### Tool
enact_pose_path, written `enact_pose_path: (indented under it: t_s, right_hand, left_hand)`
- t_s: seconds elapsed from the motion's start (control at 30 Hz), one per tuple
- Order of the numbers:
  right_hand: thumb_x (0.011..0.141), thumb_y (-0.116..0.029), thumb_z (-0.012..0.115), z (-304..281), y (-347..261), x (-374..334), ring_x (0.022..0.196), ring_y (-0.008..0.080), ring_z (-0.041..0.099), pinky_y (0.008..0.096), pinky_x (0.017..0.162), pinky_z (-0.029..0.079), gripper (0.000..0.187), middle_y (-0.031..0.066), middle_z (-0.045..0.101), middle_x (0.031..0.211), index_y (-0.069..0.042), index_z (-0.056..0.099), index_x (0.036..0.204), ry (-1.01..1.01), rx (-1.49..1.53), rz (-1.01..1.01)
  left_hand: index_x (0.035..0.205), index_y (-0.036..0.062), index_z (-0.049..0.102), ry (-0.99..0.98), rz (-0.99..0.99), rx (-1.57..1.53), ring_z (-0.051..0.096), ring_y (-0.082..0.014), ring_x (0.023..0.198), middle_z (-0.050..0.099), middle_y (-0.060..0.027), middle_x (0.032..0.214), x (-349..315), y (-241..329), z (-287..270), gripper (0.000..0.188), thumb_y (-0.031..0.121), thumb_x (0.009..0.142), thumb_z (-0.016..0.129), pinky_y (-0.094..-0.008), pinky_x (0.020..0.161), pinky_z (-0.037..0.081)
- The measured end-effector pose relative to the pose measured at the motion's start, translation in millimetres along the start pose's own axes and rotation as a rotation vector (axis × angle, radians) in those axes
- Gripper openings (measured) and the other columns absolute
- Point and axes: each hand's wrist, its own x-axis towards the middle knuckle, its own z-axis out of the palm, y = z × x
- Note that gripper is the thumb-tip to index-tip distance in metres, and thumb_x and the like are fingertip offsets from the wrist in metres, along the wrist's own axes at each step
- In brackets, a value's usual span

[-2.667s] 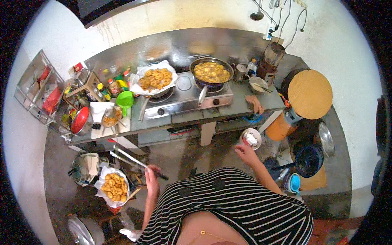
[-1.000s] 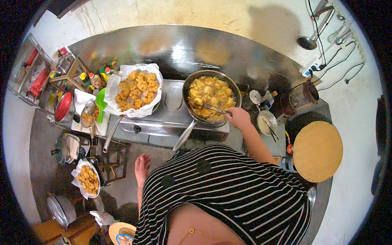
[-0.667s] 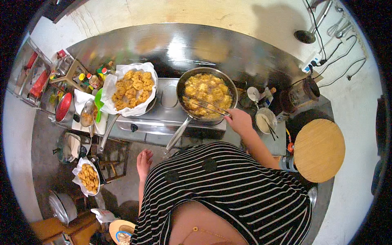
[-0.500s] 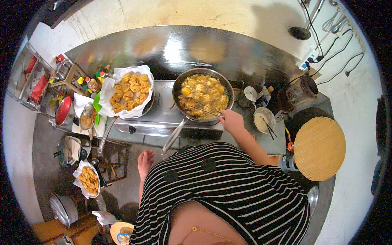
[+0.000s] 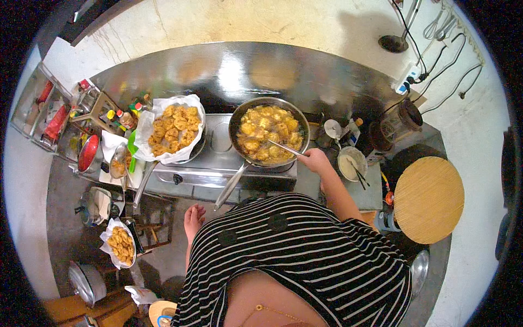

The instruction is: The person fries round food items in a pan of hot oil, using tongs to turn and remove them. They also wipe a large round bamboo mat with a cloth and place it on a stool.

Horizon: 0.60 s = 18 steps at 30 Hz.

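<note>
My right hand [image 5: 316, 162] is closed on metal tongs [image 5: 286, 147], whose far end reaches into a frying pan [image 5: 235, 143] on the right side of the stove. Golden battered pieces [image 5: 261, 126] sit in bubbling oil there, and the tongs' tips are lost among them. The pan's long handle [image 5: 231, 187] points toward me and to the left. My left hand [image 5: 194, 219] hangs beside my body below the counter's front edge, holding nothing, its fingers loosely bent and a little apart.
Left of the pan, fried pieces [image 5: 175, 128] lie on white paper over another pan. A bowl of pale batter [image 5: 348, 163] with dark chopsticks stands at the right, near a round woven lid [image 5: 429, 200]. More fried food [image 5: 120, 243] sits at lower left. Bottles [image 5: 126, 119] line the back left.
My right hand has shifted slightly right and down with the tongs, whose two arms showed spread before and now look like one line. The frying pieces have moved about. My left hand stays put.
</note>
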Motion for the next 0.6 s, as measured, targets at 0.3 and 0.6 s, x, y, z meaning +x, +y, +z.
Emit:
enact_pose_path:
  t_s: [0.3, 0.6]
  right_hand:
    - [0.083, -0.032, 0.061, -25, -36, -48, 0.084, 0.0285, 0.062, 0.0408, 0.069, 0.049, 0.030, 0.0078, 0.064, 0.091, -0.015, 0.065, 0.108, 0.294, -0.294, -0.059]
    - [0.079, -0.032, 0.067, -23, -21, -53, 0.084, 0.0296, 0.062, 0.0382, 0.074, 0.049, 0.037, 0.0128, 0.065, 0.094, -0.007, 0.066, 0.106, 0.384, -0.031, -0.223]
  left_hand:
    - [0.112, 0.0049, 0.053, 0.022, -0.021, -0.031, 0.060, -0.0146, 0.091, 0.063, -0.0054, 0.100, 7, -12, -5, 0.031, 0.030, 0.095, 0.051, -0.0253, 0.068, 0.042]
    - [0.115, 0.0055, 0.054, -0.007, 0.136, 0.255, 0.061, -0.0140, 0.090, 0.064, -0.0054, 0.103, 3, -11, -6, 0.034, 0.032, 0.094, 0.050, -0.0268, 0.073, 0.045]
